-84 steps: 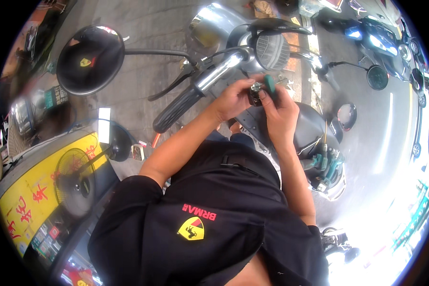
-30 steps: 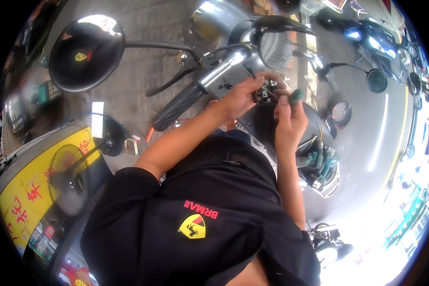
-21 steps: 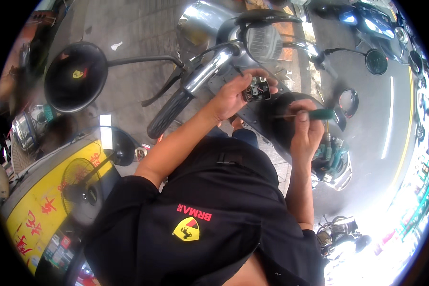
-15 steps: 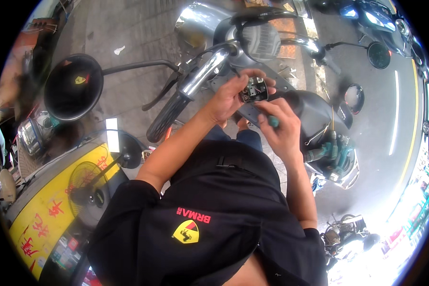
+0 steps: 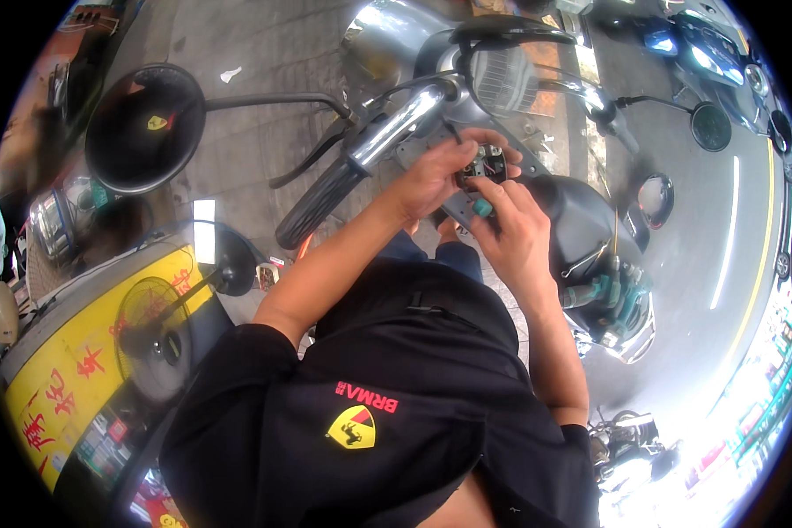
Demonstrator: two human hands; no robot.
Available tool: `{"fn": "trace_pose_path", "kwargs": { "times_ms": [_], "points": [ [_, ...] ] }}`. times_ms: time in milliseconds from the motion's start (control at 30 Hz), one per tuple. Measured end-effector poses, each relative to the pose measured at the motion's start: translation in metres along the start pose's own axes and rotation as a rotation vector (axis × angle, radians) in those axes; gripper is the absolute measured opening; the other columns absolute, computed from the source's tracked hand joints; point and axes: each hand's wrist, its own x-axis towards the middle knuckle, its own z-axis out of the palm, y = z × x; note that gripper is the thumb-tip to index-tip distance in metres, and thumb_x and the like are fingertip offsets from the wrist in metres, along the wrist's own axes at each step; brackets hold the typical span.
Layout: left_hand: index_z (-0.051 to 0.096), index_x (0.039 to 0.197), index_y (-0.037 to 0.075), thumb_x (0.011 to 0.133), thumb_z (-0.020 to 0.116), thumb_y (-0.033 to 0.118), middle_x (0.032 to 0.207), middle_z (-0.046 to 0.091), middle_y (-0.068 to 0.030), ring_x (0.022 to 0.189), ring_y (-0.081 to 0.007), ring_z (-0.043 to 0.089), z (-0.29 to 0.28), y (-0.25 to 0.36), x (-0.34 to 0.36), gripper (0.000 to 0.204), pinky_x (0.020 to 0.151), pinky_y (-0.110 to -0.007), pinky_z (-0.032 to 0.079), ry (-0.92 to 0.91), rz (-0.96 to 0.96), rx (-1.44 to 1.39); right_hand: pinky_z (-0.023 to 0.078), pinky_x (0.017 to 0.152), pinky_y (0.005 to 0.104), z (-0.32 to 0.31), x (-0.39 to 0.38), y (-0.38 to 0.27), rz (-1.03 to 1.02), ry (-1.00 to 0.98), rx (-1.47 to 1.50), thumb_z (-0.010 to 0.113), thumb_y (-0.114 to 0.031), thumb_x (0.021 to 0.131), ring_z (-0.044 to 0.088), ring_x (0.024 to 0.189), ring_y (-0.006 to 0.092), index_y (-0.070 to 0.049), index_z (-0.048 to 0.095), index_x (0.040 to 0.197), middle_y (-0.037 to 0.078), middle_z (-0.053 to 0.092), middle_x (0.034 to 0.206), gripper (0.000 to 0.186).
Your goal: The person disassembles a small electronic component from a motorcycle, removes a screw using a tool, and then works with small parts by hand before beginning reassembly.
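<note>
"So, what is the left hand (image 5: 440, 176) up to?"

"It grips a small dark housing (image 5: 488, 169), fingers curled behind, with the open face turned up and metal parts showing inside."

"And the right hand (image 5: 519, 224)?"

"Just beside it, fingers bent around a green-handled tool (image 5: 481, 208); only the rounded end of the handle shows. The fingertips are at the housing's lower edge, though I can't tell whether they touch it."

"Where is the housing, then?"

"Held up beyond the person's waist, right of the black handlebar grip (image 5: 323, 207) and below the headlight (image 5: 504, 77) in this view."

"What's around?"

"Teal power tools (image 5: 623, 301) on the right, a round black mirror (image 5: 145, 128) and a fan (image 5: 154, 343) on the left"
</note>
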Motion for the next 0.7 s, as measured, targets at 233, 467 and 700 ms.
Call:
{"fn": "trace_pose_path", "kwargs": {
  "times_ms": [233,467,700],
  "points": [
    [0.044,0.133,0.002,0.103,0.047,0.038,0.134,0.054,-0.0232,0.126,-0.0322,0.055,-0.006,-0.004,-0.001,0.047,0.104,-0.044,0.048,-0.008,0.017,0.012,0.05,0.07,0.0273,-0.027,-0.004,-0.001,0.218,0.167,0.453,0.066,-0.005,0.089,0.062,0.083,0.0183,0.0,0.064,0.103,0.011,0.062,0.093,0.015],
    [0.048,0.131,0.002,0.102,0.05,0.037,0.13,0.057,-0.0217,0.123,-0.0308,0.058,-0.002,-0.002,-0.006,0.045,0.104,-0.043,0.049,0.028,-0.006,-0.033,0.053,0.075,0.0329,-0.021,-0.008,-0.006,0.005,0.216,0.495,0.072,-0.012,0.089,0.066,0.088,0.0246,-0.001,0.064,0.103,0.014,0.064,0.1,0.02],
    [0.047,0.132,0.003,0.102,0.049,0.042,0.135,0.053,-0.0244,0.126,-0.0351,0.055,-0.003,-0.001,-0.003,0.049,0.106,-0.047,0.047,0.015,0.005,0.049,0.053,0.074,0.0334,-0.018,-0.005,-0.006,-0.005,0.186,0.431,0.072,-0.012,0.088,0.066,0.085,0.0251,-0.003,0.063,0.101,0.013,0.065,0.099,0.018]
  ]
}}
